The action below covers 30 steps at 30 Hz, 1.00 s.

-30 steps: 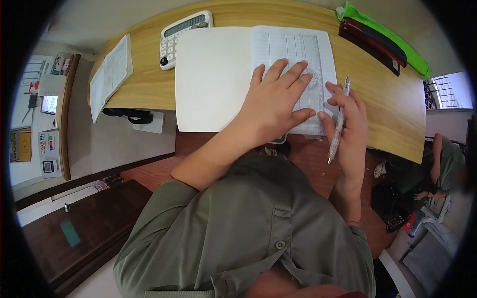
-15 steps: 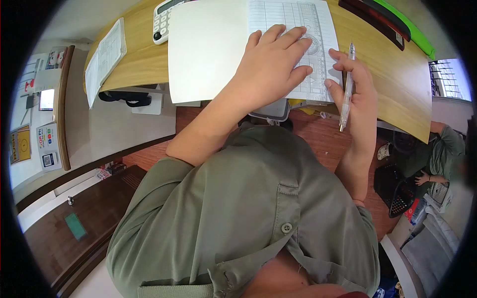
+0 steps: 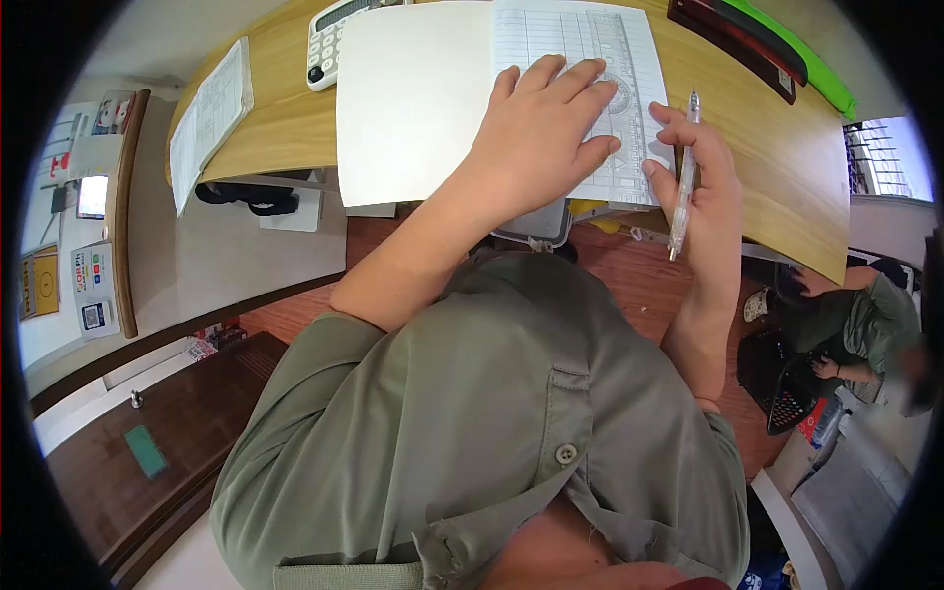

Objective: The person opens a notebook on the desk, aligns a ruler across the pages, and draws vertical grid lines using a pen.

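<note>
My left hand [image 3: 551, 133] lies flat on the open notebook [image 3: 413, 108], its fingers spread across the lined right page. Beside its fingertips is a clear plastic ruler [image 3: 621, 147] with a round protractor pattern, laid lengthwise on that page and partly covered by the hand. At the page's right edge, my right hand [image 3: 703, 167] holds a clear pen [image 3: 685, 177] between its fingers. The pen slants nearly upright in view, and the thumb and forefinger are bent toward the ruler's edge. The notebook's left page is blank.
A white calculator [image 3: 327, 49] stands left of the notebook on the wooden desk [image 3: 275, 123]. Farther left are some papers [image 3: 211, 118] at the desk's edge. A green and dark object [image 3: 787, 49] lies at the back right. Another person [image 3: 865, 324] sits at the right.
My hands, the pen and the ruler stay nearly in place. The view shifts slightly. At the right, the other person's arm has moved.
</note>
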Each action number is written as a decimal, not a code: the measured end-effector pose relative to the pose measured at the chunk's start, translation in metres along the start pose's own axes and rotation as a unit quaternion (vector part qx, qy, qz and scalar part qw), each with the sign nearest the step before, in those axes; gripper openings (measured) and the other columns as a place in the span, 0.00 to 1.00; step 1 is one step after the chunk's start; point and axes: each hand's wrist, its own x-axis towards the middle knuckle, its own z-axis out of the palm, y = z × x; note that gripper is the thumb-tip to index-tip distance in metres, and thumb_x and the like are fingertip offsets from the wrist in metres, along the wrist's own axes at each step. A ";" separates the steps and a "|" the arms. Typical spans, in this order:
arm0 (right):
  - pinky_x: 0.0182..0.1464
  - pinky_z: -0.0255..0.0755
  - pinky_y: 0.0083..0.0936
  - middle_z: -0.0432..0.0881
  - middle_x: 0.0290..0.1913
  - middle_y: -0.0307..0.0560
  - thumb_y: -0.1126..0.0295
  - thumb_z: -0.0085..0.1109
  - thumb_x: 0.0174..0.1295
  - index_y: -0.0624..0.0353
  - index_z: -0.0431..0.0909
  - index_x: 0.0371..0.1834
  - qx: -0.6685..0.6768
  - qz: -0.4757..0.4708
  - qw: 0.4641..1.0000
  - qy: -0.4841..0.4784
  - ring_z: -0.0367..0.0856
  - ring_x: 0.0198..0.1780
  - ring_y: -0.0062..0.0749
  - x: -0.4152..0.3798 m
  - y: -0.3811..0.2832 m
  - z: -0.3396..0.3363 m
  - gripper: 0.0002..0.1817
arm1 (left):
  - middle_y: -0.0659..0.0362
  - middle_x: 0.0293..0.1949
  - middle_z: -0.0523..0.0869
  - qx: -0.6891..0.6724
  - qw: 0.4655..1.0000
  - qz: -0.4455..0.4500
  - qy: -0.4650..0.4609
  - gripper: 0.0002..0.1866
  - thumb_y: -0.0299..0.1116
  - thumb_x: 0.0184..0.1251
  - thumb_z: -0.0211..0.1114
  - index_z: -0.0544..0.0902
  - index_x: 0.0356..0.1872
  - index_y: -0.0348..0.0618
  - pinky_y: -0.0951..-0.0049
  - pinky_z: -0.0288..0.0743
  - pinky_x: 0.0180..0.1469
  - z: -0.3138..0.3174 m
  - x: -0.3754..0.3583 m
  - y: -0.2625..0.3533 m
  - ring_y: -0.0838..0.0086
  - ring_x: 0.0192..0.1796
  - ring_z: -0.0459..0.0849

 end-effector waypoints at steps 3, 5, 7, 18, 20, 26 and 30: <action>0.58 0.72 0.34 0.82 0.47 0.45 0.80 0.66 0.54 0.57 0.80 0.59 -0.020 -0.010 1.000 -0.008 0.78 0.55 0.42 0.001 -0.001 -0.001 0.26 | 0.56 0.71 0.75 0.002 1.000 -0.001 -0.001 0.27 0.46 0.67 0.66 0.78 0.65 0.46 0.50 0.62 0.69 0.000 0.001 0.000 0.52 0.70 0.70; 0.58 0.72 0.35 0.82 0.46 0.45 0.80 0.67 0.54 0.57 0.80 0.59 -0.002 -0.013 1.000 0.001 0.77 0.55 0.42 0.000 0.001 0.000 0.26 | 0.56 0.71 0.75 0.004 1.000 0.000 -0.001 0.28 0.46 0.67 0.66 0.78 0.65 0.46 0.50 0.63 0.69 -0.001 0.000 0.001 0.52 0.70 0.70; 0.59 0.72 0.34 0.83 0.47 0.45 0.80 0.67 0.53 0.58 0.80 0.59 -0.021 -0.012 1.000 -0.008 0.77 0.56 0.43 -0.002 -0.003 -0.003 0.26 | 0.55 0.71 0.75 0.007 1.000 -0.004 -0.006 0.29 0.47 0.65 0.67 0.77 0.65 0.46 0.49 0.62 0.69 -0.004 0.001 0.003 0.50 0.71 0.70; 0.58 0.74 0.28 0.85 0.47 0.45 0.68 0.59 0.73 0.64 0.79 0.55 0.219 0.101 0.956 0.169 0.81 0.51 0.28 0.037 -0.020 -0.003 0.14 | 0.53 0.72 0.72 -0.028 0.999 -0.023 -0.040 0.33 0.51 0.63 0.67 0.76 0.66 0.43 0.43 0.60 0.70 -0.008 0.003 0.003 0.47 0.72 0.67; 0.51 0.75 0.25 0.85 0.44 0.42 0.65 0.60 0.72 0.65 0.80 0.51 0.194 0.144 0.948 0.206 0.81 0.45 0.24 0.059 -0.020 -0.005 0.13 | 0.53 0.72 0.72 -0.028 0.999 -0.023 -0.036 0.33 0.51 0.64 0.67 0.76 0.66 0.43 0.42 0.60 0.71 -0.007 0.002 0.003 0.47 0.72 0.67; 0.40 0.74 0.19 0.84 0.36 0.40 0.68 0.65 0.65 0.62 0.80 0.42 0.175 0.125 0.964 0.156 0.79 0.35 0.20 0.122 -0.006 0.009 0.09 | 0.52 0.73 0.71 -0.038 0.998 -0.025 -0.036 0.33 0.51 0.64 0.66 0.76 0.67 0.43 0.40 0.58 0.71 -0.008 0.002 0.003 0.46 0.73 0.67; 0.37 0.75 0.20 0.83 0.33 0.40 0.71 0.66 0.62 0.61 0.80 0.41 0.195 0.172 0.955 0.141 0.78 0.31 0.20 0.136 0.011 0.012 0.08 | 0.52 0.73 0.71 -0.038 0.998 -0.028 -0.040 0.34 0.51 0.64 0.66 0.76 0.67 0.42 0.40 0.58 0.71 -0.007 0.002 0.003 0.46 0.73 0.66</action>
